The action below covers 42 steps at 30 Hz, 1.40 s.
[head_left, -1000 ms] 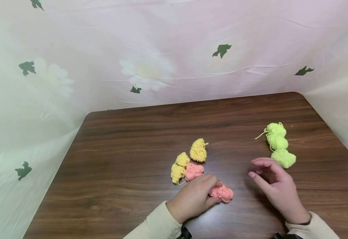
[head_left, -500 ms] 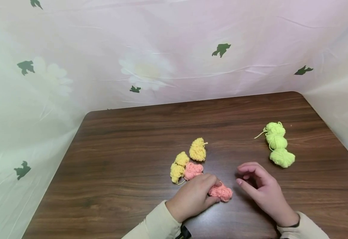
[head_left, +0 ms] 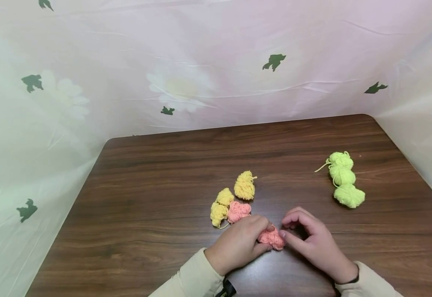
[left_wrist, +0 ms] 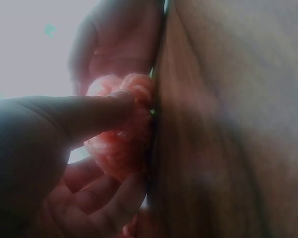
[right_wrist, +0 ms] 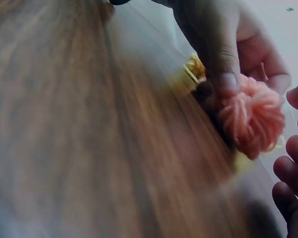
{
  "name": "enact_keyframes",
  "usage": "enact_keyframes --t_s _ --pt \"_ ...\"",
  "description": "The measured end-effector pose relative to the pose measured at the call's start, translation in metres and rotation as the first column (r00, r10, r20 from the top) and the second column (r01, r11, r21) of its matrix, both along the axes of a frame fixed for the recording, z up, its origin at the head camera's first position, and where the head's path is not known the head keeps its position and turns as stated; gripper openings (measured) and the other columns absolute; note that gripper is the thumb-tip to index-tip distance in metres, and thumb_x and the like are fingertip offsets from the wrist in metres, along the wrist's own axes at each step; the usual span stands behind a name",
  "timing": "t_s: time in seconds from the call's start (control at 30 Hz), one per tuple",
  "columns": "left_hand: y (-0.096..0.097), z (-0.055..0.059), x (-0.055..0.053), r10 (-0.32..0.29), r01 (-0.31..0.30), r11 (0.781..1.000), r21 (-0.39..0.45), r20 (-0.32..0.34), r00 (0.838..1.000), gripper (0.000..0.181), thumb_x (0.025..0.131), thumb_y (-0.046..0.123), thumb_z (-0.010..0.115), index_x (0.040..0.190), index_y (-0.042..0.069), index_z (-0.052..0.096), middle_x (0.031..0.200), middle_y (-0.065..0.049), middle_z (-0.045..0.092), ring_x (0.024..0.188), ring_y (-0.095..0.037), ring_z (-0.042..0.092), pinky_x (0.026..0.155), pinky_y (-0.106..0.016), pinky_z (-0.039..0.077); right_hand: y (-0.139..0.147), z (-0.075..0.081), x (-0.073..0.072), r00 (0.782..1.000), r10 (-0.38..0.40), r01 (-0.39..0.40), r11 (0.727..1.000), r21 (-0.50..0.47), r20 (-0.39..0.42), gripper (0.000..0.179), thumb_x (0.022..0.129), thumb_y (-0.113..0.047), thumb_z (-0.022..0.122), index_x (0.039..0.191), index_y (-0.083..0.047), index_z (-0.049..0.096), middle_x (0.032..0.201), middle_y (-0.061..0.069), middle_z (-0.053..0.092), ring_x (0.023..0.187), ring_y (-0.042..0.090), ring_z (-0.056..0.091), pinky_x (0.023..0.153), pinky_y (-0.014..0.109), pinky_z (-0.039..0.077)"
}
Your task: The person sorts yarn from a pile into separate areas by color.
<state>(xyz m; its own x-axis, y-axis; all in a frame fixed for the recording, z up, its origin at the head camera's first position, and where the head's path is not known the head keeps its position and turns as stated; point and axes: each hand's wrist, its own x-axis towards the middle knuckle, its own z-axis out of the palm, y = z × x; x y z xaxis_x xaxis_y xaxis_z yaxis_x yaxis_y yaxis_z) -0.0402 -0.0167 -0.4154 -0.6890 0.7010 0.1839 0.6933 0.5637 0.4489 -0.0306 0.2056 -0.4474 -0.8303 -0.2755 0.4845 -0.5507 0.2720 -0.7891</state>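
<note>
In the head view, my left hand (head_left: 238, 246) holds a small pink yarn ball (head_left: 273, 240) on the table, thumb on the near side and fingers on the far side. The left wrist view shows the thumb pressed across this pink yarn (left_wrist: 121, 158). My right hand (head_left: 317, 243) is just right of it, fingers loosely bent and holding nothing. In the right wrist view its fingers (right_wrist: 294, 173) are close to the yarn's right side, with a small gap. A second pink yarn ball (head_left: 239, 211) lies beyond the left hand, partly hidden by it.
Two yellow yarn balls (head_left: 220, 211) lie against the second pink one, with another yellow ball (head_left: 244, 185) just beyond. Three lime green yarn balls (head_left: 343, 175) form a row at the right of the brown wooden table (head_left: 156, 181). A patterned cloth (head_left: 216, 62) surrounds the table.
My right hand has moved left, away from the green yarn balls, up to the pink ball in my left hand. The left hand has stayed in place with its grip.
</note>
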Motion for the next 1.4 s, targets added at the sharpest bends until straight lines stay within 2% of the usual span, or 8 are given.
enact_keyframes --t_s 0.13,0.37,0.53,0.77,1.0,1.17,1.3,1.4 --pt "0.0 0.0 0.0 -0.005 0.005 1.0 0.002 -0.014 1.0 0.03 0.088 0.027 0.078 0.112 0.018 0.062 0.106 0.008 0.066 0.099 -0.001 0.06 0.086 -0.015 0.047 -0.004 -0.003 -0.002 0.999 0.04 -0.04 0.999 0.018 0.008 0.038 0.073 0.01 0.081 0.1 -0.013 0.066 0.097 0.0 0.064 0.086 0.012 0.058 0.077 0.021 0.048" --pt "0.001 0.001 0.0 -0.012 0.012 1.0 0.0 -0.061 0.998 0.022 0.091 0.028 0.076 0.101 0.017 0.059 0.095 0.009 0.061 0.086 -0.001 0.055 0.075 -0.014 0.043 -0.008 -0.006 -0.004 0.992 0.119 -0.118 0.992 0.043 -0.027 0.044 0.072 0.001 0.086 0.106 -0.019 0.065 0.1 -0.007 0.062 0.088 0.009 0.058 0.077 0.021 0.046" --pt "0.002 0.001 -0.001 -0.014 0.014 1.0 -0.01 -0.07 0.997 0.022 0.091 0.026 0.076 0.096 0.016 0.057 0.094 0.008 0.06 0.085 -0.003 0.054 0.075 -0.014 0.042 -0.009 -0.004 -0.005 0.993 0.115 -0.115 0.989 0.088 0.003 0.043 0.073 -0.007 0.089 0.105 -0.023 0.065 0.1 -0.011 0.061 0.087 0.005 0.058 0.076 0.019 0.047" --pt "0.001 0.001 0.0 -0.005 0.003 1.0 -0.02 -0.061 0.998 0.022 0.092 0.027 0.075 0.095 0.017 0.056 0.095 0.009 0.06 0.087 -0.002 0.055 0.077 -0.014 0.042 -0.012 -0.003 -0.008 0.991 0.124 -0.127 0.987 0.103 0.042 0.043 0.073 -0.009 0.089 0.105 -0.026 0.064 0.1 -0.013 0.06 0.087 0.005 0.058 0.075 0.02 0.048" --pt "0.003 0.001 0.0 -0.005 0.001 0.999 -0.045 -0.07 0.998 0.023 0.092 0.029 0.074 0.092 0.018 0.053 0.093 0.01 0.057 0.083 -0.002 0.051 0.073 -0.014 0.041 -0.011 -0.007 -0.008 0.994 0.111 -0.109 0.988 0.11 -0.014 0.045 0.069 -0.006 0.09 0.103 -0.021 0.065 0.098 -0.008 0.06 0.085 0.008 0.057 0.074 0.018 0.046" --pt "0.003 0.003 0.002 -0.003 -0.003 0.997 -0.076 -0.09 0.996 0.02 0.092 0.029 0.074 0.102 0.018 0.06 0.103 0.008 0.062 0.092 -0.003 0.058 0.079 -0.016 0.047 -0.01 -0.008 -0.008 0.995 0.094 -0.089 0.988 0.129 -0.035 0.046 0.067 -0.004 0.089 0.102 -0.022 0.066 0.097 -0.009 0.06 0.085 0.008 0.057 0.075 0.017 0.045" --pt "0.001 0.007 0.004 -0.01 0.002 0.996 -0.086 -0.088 0.996 0.028 0.092 0.029 0.074 0.116 0.018 0.066 0.113 0.006 0.065 0.102 -0.005 0.06 0.088 -0.019 0.048 -0.01 -0.007 -0.008 0.995 0.094 -0.088 0.987 0.138 -0.036 0.044 0.068 -0.004 0.089 0.101 -0.023 0.066 0.096 -0.01 0.06 0.084 0.007 0.057 0.075 0.018 0.044" --pt "-0.001 0.011 0.004 -0.009 0.003 0.998 -0.071 -0.083 0.996 0.031 0.093 0.028 0.074 0.121 0.018 0.067 0.115 0.007 0.065 0.105 -0.005 0.06 0.092 -0.019 0.047 -0.011 -0.006 -0.008 0.995 0.096 -0.091 0.986 0.138 -0.032 0.042 0.07 -0.005 0.089 0.1 -0.024 0.066 0.095 -0.01 0.061 0.085 0.007 0.057 0.076 0.018 0.044"
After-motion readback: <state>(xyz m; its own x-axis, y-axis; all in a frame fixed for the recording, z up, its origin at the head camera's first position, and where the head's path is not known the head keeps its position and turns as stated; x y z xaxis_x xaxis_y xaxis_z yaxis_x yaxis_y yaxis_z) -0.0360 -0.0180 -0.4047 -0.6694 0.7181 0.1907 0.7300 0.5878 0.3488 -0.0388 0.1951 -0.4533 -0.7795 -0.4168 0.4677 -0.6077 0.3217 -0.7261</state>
